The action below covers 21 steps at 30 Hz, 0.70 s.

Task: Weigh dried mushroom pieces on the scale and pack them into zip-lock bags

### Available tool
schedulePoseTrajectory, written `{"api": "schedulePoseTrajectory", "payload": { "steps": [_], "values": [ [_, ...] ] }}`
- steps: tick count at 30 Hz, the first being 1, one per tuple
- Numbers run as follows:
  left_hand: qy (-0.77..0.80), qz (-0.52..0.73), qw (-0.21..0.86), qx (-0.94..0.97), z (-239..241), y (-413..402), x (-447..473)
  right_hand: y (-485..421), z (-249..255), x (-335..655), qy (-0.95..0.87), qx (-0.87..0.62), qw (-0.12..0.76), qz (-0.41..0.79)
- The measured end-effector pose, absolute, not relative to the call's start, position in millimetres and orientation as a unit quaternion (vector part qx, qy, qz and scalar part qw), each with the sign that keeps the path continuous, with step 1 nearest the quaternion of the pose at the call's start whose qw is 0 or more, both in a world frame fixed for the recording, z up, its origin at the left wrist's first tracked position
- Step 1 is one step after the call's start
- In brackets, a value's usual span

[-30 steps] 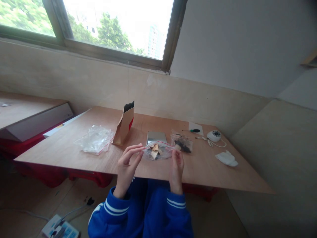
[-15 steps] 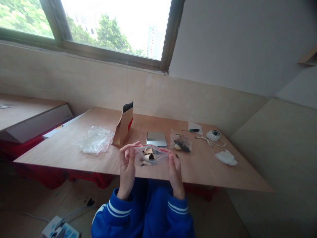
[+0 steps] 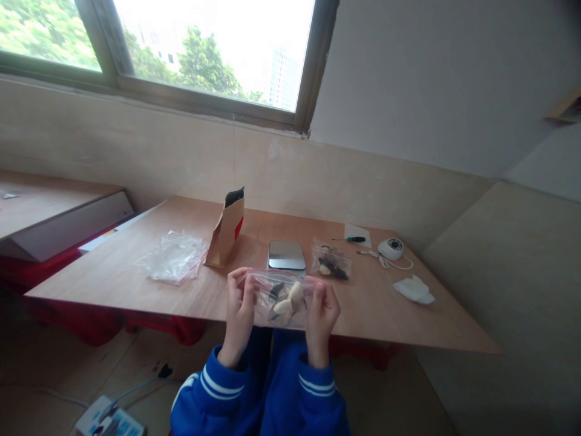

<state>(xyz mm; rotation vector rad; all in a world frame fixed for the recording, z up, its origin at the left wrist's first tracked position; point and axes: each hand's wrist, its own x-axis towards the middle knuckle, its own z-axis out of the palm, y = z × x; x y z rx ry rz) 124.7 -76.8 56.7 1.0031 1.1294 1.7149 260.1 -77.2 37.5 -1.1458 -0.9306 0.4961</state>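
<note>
A small clear zip bag with a red seal strip hangs between my two hands above the near table edge. Pale and dark pieces lie inside it. My left hand pinches the bag's upper left corner. My right hand pinches its upper right corner. Both hands are closed on the bag, in blue sleeves with white stripes.
On the wooden table stand a brown paper pouch, a small silver scale and a second filled zip bag. Empty clear bags lie at left. A white round device, a screwdriver and a tissue lie at right.
Both hands drew the bag nearer to me and lower. The bag turned from lying nearly flat to hanging upright, and its contents slid down.
</note>
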Motion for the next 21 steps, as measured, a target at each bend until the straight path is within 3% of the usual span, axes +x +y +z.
{"api": "schedulePoseTrajectory", "payload": {
  "steps": [8,13,21],
  "values": [
    [0.397,0.638,0.521,0.404,50,-70,124,-79,50,277,-0.446,-0.476,0.691,0.311],
    [0.416,0.697,0.498,0.305,40,-66,124,-83,51,273,-0.503,-0.418,0.645,0.396],
    [0.399,0.726,0.485,0.278,47,-65,117,-81,49,275,-0.504,-0.455,0.613,0.404]
  ]
}}
